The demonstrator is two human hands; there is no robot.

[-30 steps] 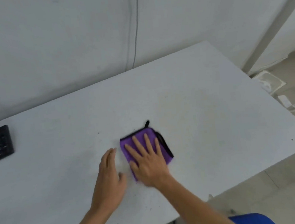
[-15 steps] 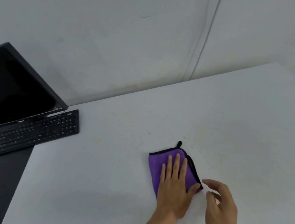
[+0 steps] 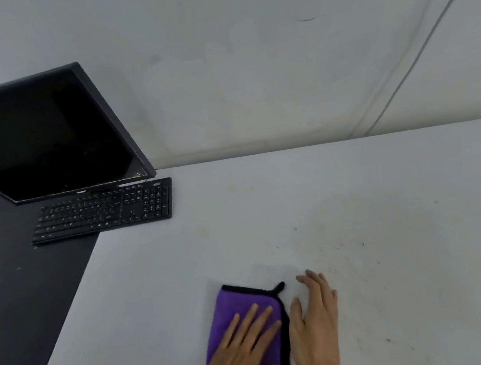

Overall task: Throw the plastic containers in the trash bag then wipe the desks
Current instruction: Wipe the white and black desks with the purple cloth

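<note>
A folded purple cloth [image 3: 232, 302] with black trim lies on the white desk [image 3: 351, 196] near its front edge. My left hand [image 3: 245, 348] presses flat on the cloth with fingers spread. My right hand [image 3: 315, 324] rests palm down on the bare desk just to the right of the cloth, fingers apart and holding nothing. Small dark specks [image 3: 338, 246] and faint stains mark the desk beyond my right hand. No plastic containers or trash bag are in view.
A black monitor [image 3: 49, 135] and a black keyboard [image 3: 105, 208] stand at the left, where a black desk [image 3: 20, 303] meets the white one. A thin cable [image 3: 425, 44] runs down the grey wall behind.
The cloth passed from under my right hand to under my left hand. The view swung left, bringing the monitor and keyboard in. The cloth has slid further left and nearer me.
</note>
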